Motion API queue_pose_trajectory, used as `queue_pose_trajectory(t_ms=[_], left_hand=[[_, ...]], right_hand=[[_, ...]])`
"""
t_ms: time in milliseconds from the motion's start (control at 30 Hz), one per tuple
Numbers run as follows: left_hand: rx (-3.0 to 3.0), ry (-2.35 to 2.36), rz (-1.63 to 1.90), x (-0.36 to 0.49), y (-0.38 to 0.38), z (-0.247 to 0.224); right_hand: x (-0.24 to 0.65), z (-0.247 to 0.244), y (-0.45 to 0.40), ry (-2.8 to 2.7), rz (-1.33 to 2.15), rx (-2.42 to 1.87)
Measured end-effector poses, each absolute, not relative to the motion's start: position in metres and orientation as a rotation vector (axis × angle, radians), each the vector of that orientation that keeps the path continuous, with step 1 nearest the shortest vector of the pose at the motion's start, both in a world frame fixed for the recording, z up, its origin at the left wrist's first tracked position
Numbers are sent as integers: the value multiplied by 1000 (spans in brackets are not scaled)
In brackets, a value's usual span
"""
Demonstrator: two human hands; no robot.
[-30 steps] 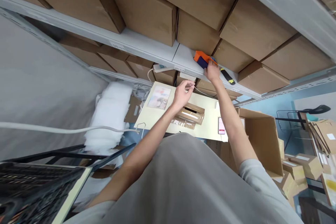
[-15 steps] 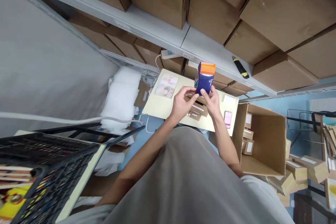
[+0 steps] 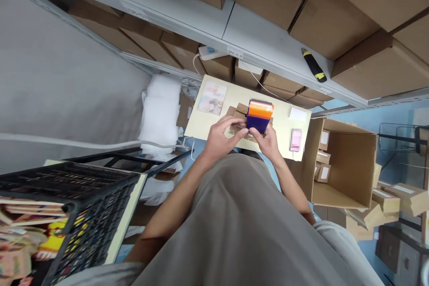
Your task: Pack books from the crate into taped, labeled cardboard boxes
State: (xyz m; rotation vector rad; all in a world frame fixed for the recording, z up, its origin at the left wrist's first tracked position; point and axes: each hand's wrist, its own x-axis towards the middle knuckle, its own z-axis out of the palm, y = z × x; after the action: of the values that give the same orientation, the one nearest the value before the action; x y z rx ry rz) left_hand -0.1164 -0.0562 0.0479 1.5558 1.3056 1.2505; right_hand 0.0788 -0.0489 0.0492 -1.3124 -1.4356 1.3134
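A small box [image 3: 258, 121], dark purple with an orange band near its top, is held above the pale table. My right hand [image 3: 269, 144] grips its lower right side, thumb on the near face and fingers mostly hidden behind. My left hand [image 3: 221, 137] is at its lower left edge, with the thumb at the bottom corner and the fingers along the side. Partly covered by the box and hands, brown cardboard [image 3: 231, 111] lies on the table [image 3: 284, 118].
A printed picture sheet [image 3: 212, 98] lies at the table's left, a phone [image 3: 295, 140] at its right. An open carton [image 3: 345, 165] holding small labelled boxes stands to the right. A black crate [image 3: 97, 214] is at left. Overhead, a utility knife [image 3: 313, 66] rests on the shelf [image 3: 261, 35].
The purple and orange box has come down towards the table and tipped, showing more of its top. Both hands have lowered with it, and the view has shifted slightly.
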Motion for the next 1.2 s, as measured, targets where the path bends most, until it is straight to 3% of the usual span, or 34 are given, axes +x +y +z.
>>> queue_pose_trajectory(t_ms=[167, 400, 800, 1200], left_hand=[[1553, 1275, 1426, -123, -39, 83], [1750, 1114, 1270, -134, -28, 118], [1849, 1050, 1185, -133, -23, 137], [1823, 1084, 1200, -134, -28, 136]], right_hand=[[96, 48, -58, -1660, 1174, -1335], [121, 58, -60, -1999, 834, -1242], [148, 74, -58, -2215, 573, -1068], [149, 82, -61, -2272, 555, -1059]])
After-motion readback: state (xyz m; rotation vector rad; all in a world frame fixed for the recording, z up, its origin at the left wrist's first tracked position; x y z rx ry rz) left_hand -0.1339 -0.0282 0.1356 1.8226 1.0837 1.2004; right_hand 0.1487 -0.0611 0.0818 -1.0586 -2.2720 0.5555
